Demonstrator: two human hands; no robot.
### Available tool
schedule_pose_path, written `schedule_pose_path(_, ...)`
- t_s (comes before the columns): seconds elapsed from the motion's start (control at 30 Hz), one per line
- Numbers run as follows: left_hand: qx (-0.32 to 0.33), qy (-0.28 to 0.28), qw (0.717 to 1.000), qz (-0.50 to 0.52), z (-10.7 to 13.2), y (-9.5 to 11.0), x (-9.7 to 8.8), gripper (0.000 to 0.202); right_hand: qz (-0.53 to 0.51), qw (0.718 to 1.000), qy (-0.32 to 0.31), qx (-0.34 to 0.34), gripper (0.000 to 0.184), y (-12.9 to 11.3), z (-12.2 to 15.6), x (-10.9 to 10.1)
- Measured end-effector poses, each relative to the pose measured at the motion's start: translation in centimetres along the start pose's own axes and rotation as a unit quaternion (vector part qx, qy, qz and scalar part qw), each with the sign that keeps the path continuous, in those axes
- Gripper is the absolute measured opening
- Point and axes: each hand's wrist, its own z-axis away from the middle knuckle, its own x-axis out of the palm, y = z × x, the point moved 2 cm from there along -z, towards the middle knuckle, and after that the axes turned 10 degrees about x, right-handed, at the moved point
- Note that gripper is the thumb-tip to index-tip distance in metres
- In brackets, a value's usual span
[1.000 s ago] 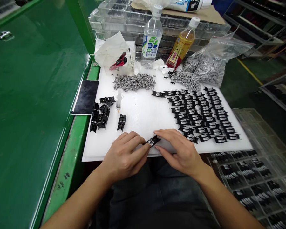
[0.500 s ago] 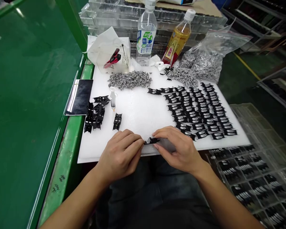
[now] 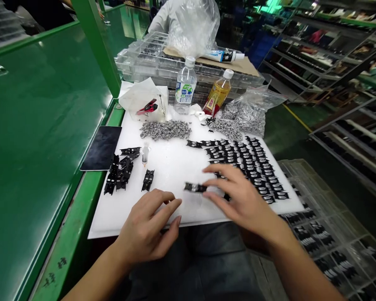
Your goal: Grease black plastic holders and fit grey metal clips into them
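My right hand (image 3: 241, 200) pinches a small black plastic part with metal clips (image 3: 194, 187) just above the white board (image 3: 181, 167). Holding nothing, my left hand (image 3: 147, 228) rests at the board's near edge with its fingers loosely apart. Rows of finished black parts (image 3: 247, 163) lie to the right. A small pile of bare black parts (image 3: 120, 169) and a single one (image 3: 148, 179) lie to the left. A heap of silver metal clips (image 3: 165, 129) sits at the back, with a small glue syringe (image 3: 145, 154) in front of it.
A dark phone (image 3: 102, 147) lies on the green bench edge. Two bottles (image 3: 184, 85), a clear box with a red tool (image 3: 147, 106) and a bag of clips (image 3: 247, 110) stand behind the board. Clear trays with parts (image 3: 326, 238) sit lower right. A person sits far back.
My left hand let go of the black part and drew back to the board's edge. My right hand now holds the part alone, lifted slightly forward. The camera tilted up.
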Motion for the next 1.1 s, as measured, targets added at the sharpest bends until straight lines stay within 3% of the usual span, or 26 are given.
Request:
schedule_pose_path(0.07, 0.002, 0.002, 1.000, -0.021, 0.0, -0.1, 0.1, 0.035, 0.061, 0.997, 0.037, 0.005, 0.013, 1.6, -2.7, -0.8)
schedule_pose_path(0.17, 0.021, -0.034, 0.997, -0.069, 0.1, 0.0, 0.5, 0.026, 0.124, 0.991, 0.029, 0.044, 0.013, 4.3, -6.4, -0.3)
schedule_pose_path(0.23, 0.026, -0.048, 0.991, -0.122, 0.2, 0.3, 0.8, 0.022, 0.144, 0.988, 0.013, 0.051, 0.013, 5.2, -7.7, 0.4)
schedule_pose_path(0.3, -0.012, -0.042, 0.979, -0.201, 0.2, 0.5, 0.9, 0.025, 0.149, 0.988, 0.009, 0.044, 0.015, 5.2, -8.1, 0.9)
schedule_pose_path(0.4, -0.117, -0.044, 0.953, -0.277, 0.2, 0.6, 0.9, 0.045, 0.106, 0.994, 0.024, 0.031, 0.021, 3.7, -7.9, 1.1)
schedule_pose_path(0.47, -0.142, -0.056, 0.952, -0.267, 0.2, 0.5, 1.0, 0.048, 0.035, 0.999, 0.031, 0.023, 0.027, 1.9, -8.3, 1.3)
schedule_pose_path(0.57, -0.107, -0.064, 0.968, -0.218, 0.2, 0.5, 0.9, 0.041, -0.070, 0.997, 0.010, 0.014, 0.036, -1.6, -10.3, 2.6)
schedule_pose_path(0.67, -0.021, -0.072, 0.985, -0.157, 0.2, 0.6, 0.9, 0.038, -0.160, 0.986, -0.052, 0.017, 0.043, -4.8, -13.6, 4.7)
schedule_pose_path(0.77, -0.002, -0.038, 0.991, -0.128, 0.2, 0.7, 0.6, 0.040, -0.168, 0.983, -0.074, 0.000, 0.015, -6.5, -15.6, 5.1)
schedule_pose_path(0.87, -0.109, 0.012, 0.981, -0.162, 0.2, 0.3, 0.4, 0.040, -0.192, 0.981, 0.001, -0.002, 0.026, -6.6, -13.8, 2.4)
schedule_pose_path(0.93, -0.163, -0.011, 0.968, -0.189, 0.1, 0.1, 0.6, 0.044, -0.215, 0.972, 0.093, 0.022, 0.023, -5.9, -10.3, -0.3)
schedule_pose_path(1.0, -0.179, -0.053, 0.962, -0.199, 0.0, -0.1, 0.8, 0.040, -0.182, 0.970, 0.148, 0.068, 0.018, -4.7, -6.1, -2.2)
schedule_pose_path(1.03, -0.176, -0.069, 0.963, -0.194, -0.1, -0.1, 0.9, 0.034, -0.165, 0.971, 0.151, 0.085, 0.014, -4.2, -4.0, -2.7)
schedule_pose_path(1.1, -0.151, -0.086, 0.972, -0.156, -0.3, 0.0, 0.8, 0.030, -0.128, 0.982, 0.075, 0.114, 0.007, -3.5, -0.5, -2.5)
